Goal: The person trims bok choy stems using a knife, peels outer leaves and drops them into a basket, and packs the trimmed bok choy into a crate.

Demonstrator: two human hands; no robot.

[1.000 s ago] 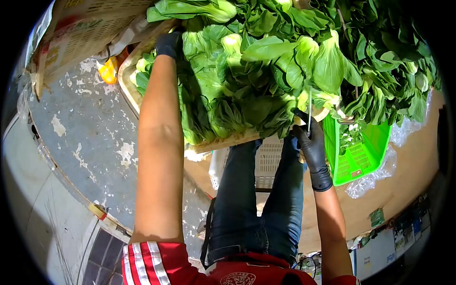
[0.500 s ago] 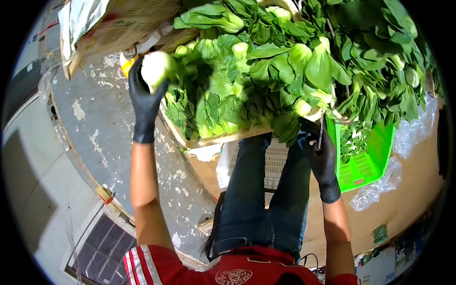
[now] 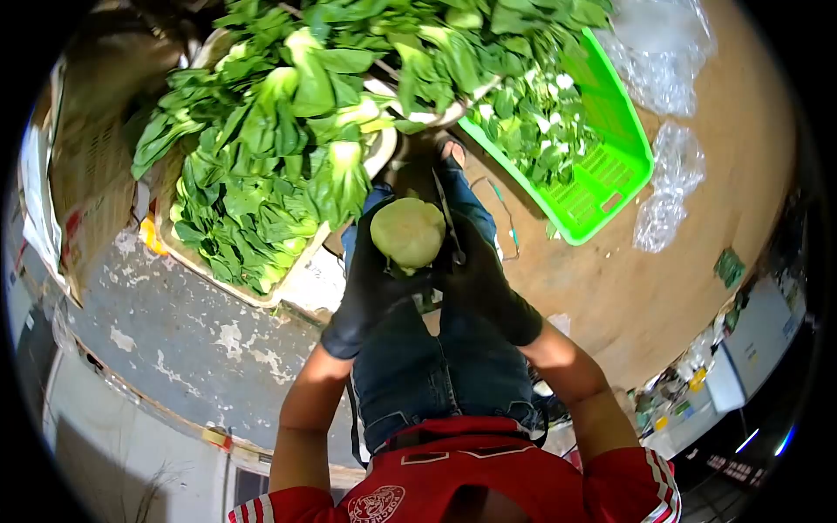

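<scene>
My left hand (image 3: pixel 366 292), in a black glove, is wrapped round a head of bok choy (image 3: pixel 407 233), its pale base facing up toward me. Close against its right side is my right hand (image 3: pixel 478 275), also gloved in black, closed on a knife (image 3: pixel 446 209) whose thin blade points away from me beside the base. The leaves of the held head are hidden below the hands. Beyond, to the left, more bok choy (image 3: pixel 261 205) is heaped in a pale crate (image 3: pixel 214 283).
A bright green basket (image 3: pixel 641 166) with cut leaves (image 3: pixel 545 131) stands at the right. Clear plastic bags (image 3: pixel 667 192) lie beside it on the brown floor (image 3: pixel 628 296). A cardboard-like panel (image 3: pixel 96 166) rises at the far left. My foot (image 3: pixel 453 152) shows near the basket.
My left hand has brought the bok choy from the left of the crate to in front of my body. My right hand has moved left with the knife, and the view has swung right.
</scene>
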